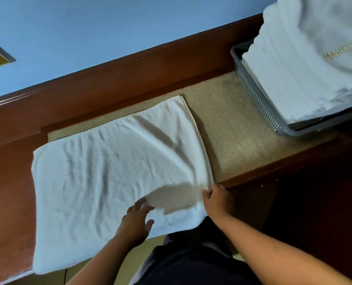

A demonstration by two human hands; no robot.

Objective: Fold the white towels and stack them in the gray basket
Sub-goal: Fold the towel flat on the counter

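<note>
Head view: a wrinkled white terry towel (113,171) lies spread on the reddish-brown wooden desk (228,124). The left hand (137,221) rests flat on it with its fingers straight. The right hand (217,199) pinches its near right corner. At far right, the gray perforated plastic basket (259,99) holds folded white towels (294,75).

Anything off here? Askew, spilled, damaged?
The white towels in the gray basket pile far above its rim. The spread towel lies wrinkled and skewed on the table, with its near edge hanging off. No damage or spill is visible.
</note>
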